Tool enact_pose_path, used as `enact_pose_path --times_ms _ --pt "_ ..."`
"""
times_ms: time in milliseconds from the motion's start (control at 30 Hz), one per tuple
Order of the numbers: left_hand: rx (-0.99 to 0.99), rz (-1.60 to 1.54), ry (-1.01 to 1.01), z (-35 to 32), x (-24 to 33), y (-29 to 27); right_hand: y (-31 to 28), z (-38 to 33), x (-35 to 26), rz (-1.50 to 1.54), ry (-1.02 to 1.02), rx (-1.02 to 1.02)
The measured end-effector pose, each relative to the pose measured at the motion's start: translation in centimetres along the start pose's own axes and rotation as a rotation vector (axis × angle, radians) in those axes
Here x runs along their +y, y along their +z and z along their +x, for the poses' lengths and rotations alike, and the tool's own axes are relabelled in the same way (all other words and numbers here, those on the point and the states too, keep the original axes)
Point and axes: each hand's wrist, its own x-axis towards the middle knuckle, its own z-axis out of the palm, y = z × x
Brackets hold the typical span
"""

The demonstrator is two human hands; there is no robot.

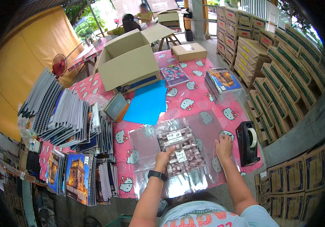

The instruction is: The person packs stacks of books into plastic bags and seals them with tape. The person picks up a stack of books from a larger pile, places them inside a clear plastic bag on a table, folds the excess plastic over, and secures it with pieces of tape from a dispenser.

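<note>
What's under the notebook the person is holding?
Under the notebook lie clear plastic bags, spread on the pink cartoon-cat tablecloth. The left hand grips the notebook's edge. What's directly beneath the cover is hidden.

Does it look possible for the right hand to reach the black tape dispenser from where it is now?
Probably yes. The right hand lies flat on the clear plastic bags, and the black tape dispenser stands just to its right on the table edge, with nothing lying between them.
</note>
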Motion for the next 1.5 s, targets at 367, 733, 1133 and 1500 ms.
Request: enact_pose_path --times_ms 367,733,1133,1500 --pt "-0.1 -0.025 -0.037 -0.1 0.6 -1.6 0.2 0.5 0.2 0.121 -0.15 0.035" --pt "-0.073 -0.002 -0.008 -0.6 -0.4 -2.5 -3.9 0.7 -1.0 0.477 -0.019 -0.029" --pt "0.316 0.44 0.743 -7.6 1.9 1.7 -12.0 -0.9 -7.0 0.864 0.046 -0.588" --pt "-0.277 -0.238 0.279 -8.5 3.0 5.5 -10.3 0.7 -1.6 0.552 0.279 -0.326"
